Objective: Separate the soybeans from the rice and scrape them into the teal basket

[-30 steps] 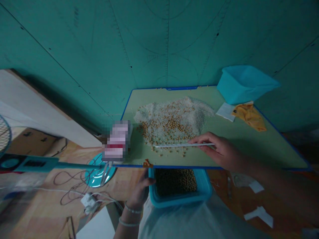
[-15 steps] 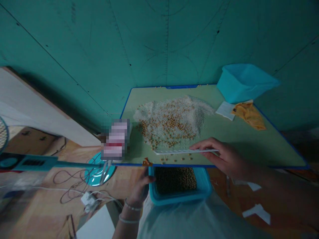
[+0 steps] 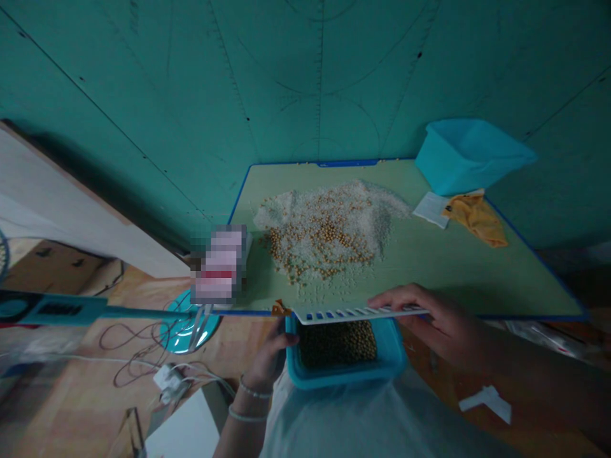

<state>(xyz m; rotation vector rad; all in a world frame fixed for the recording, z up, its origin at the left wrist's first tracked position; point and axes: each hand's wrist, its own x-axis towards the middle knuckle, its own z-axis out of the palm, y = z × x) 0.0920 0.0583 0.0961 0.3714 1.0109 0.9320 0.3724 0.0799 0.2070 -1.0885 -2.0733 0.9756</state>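
Observation:
My right hand (image 3: 424, 312) is closed on one end of a long white slotted plastic strip (image 3: 341, 315), which lies along the table's near edge, right above a blue tub. My left hand (image 3: 273, 353) grips the left rim of that tub (image 3: 401, 362), held at my lap. Inside it are dark, small grains and round tan beans (image 3: 365, 343). On the light green tabletop (image 3: 429, 267) spreads a heap of white grains (image 3: 382, 222) with tan beans (image 3: 329, 230) mixed through it, most of them in the middle and front left.
A blue bin (image 3: 443, 165) stands at the back right, beside a white packet (image 3: 432, 208) and a yellow cloth (image 3: 480, 219). A blurred pink item (image 3: 220, 264) sits at the table's left edge. A teal fan (image 3: 71, 310) and cables (image 3: 138, 350) are at left.
My right hand has drawn the strip toward me, from the tabletop to the edge over the tub. The loose beans near that edge no longer show. My left hand stays on the tub.

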